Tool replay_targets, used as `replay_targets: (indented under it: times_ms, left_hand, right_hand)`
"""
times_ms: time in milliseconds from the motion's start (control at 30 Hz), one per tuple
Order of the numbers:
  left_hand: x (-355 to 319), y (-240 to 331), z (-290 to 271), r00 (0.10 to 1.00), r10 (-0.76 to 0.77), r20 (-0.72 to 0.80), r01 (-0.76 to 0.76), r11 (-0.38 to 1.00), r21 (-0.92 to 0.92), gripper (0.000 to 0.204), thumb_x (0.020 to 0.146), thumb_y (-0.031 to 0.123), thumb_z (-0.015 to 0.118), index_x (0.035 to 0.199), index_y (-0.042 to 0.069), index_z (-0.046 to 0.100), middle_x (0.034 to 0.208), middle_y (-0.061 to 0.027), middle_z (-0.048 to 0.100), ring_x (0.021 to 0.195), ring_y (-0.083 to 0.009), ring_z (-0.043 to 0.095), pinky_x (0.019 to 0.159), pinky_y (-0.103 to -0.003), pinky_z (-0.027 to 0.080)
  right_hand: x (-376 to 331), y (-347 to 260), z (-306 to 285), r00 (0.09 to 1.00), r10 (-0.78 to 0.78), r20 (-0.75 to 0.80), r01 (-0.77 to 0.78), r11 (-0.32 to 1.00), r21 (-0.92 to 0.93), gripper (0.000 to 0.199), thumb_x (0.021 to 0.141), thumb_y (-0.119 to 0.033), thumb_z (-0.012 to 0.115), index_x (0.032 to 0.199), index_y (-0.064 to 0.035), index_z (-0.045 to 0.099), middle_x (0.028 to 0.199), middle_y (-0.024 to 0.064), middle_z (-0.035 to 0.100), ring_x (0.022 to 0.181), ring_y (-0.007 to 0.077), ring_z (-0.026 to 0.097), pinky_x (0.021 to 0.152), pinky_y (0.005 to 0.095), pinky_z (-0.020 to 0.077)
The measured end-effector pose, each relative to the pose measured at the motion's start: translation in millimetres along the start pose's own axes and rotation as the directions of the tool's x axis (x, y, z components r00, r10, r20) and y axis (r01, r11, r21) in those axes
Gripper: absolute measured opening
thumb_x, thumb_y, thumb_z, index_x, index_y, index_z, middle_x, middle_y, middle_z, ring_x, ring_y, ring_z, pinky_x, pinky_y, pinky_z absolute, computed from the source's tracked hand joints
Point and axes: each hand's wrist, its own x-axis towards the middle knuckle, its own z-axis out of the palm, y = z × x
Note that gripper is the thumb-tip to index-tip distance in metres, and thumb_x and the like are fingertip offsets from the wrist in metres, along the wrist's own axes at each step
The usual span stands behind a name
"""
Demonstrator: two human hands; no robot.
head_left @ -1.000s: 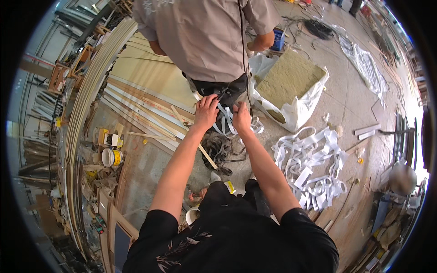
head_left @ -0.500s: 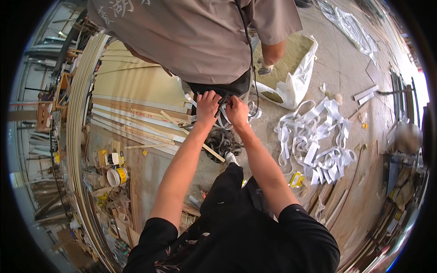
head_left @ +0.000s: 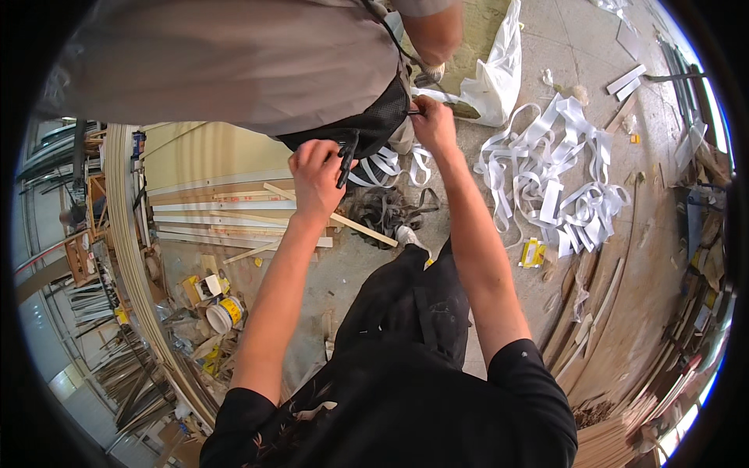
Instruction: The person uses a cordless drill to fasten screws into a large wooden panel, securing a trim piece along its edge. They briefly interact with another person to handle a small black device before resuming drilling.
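In front of me a co-worker in a grey-brown shirt point(head_left: 257, 70) bends over, with a wide black mesh belt point(head_left: 382, 113) around the waist. My left hand point(head_left: 314, 175) has its fingers curled around a black end piece point(head_left: 346, 165) at the belt's near left side; whether it is a buckle or a strap end is unclear. To the right, my right hand point(head_left: 433, 125) pinches the belt's other end close to the co-worker's hip. The fingertips of that hand are partly hidden.
White strips point(head_left: 562, 168) lie tangled on the floor at right, beside a white sack point(head_left: 495, 82) of powder. Wooden slats point(head_left: 257, 207) and a large board point(head_left: 211, 152) lie at left. A dark tangle of straps point(head_left: 386, 210) lies near my shoe point(head_left: 412, 238). A bucket point(head_left: 225, 314) stands lower left.
My hands have moved apart: the right went up and to the right, the left to the left with the black piece. The co-worker's back has shifted left and nearer.
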Motion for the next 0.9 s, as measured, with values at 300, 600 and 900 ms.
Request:
replay_targets:
  times_ms: [300,600,900]
  left_hand:
    - [-18,-12,-5,0.942,-0.316,0.116,0.319,0.948,-0.006,0.040,0.095,0.004,0.063,0.135,0.005,0.059,0.131,-0.0179,0.065,0.119,-0.0406,0.063,0.099,-0.046,0.052]
    - [10,-12,-13,0.863,-0.305,0.402,0.300,0.951,0.076,0.046,0.092,0.019,0.073,0.129,-0.005,0.060,0.121,-0.0231,0.066,0.094,-0.0396,0.071,0.084,-0.046,0.055]
    - [34,-17,-5,0.786,-0.174,0.593,0.121,0.984,0.129,0.044,0.078,0.025,0.085,0.108,-0.002,0.068,0.102,-0.0236,0.071,0.095,-0.0447,0.068,0.081,-0.050,0.054]
  right_hand:
    - [-66,-34,56,0.930,0.366,-0.027,-0.292,0.782,0.551,0.040,0.092,-0.020,0.072,0.117,0.0012,0.049,0.078,0.0089,0.062,0.070,0.0181,0.058,0.068,0.0348,0.0497]
    - [-87,-61,70,0.862,0.497,0.098,-0.499,0.799,0.336,0.071,0.083,-0.027,0.078,0.137,-0.0002,0.041,0.095,0.0176,0.066,0.090,0.0377,0.068,0.085,0.0455,0.0533]
    - [-82,-46,64,0.858,0.482,0.177,-0.513,0.794,0.327,0.036,0.086,-0.017,0.064,0.114,0.0024,0.053,0.099,0.0337,0.070,0.102,0.0537,0.065,0.088,0.0549,0.0497]
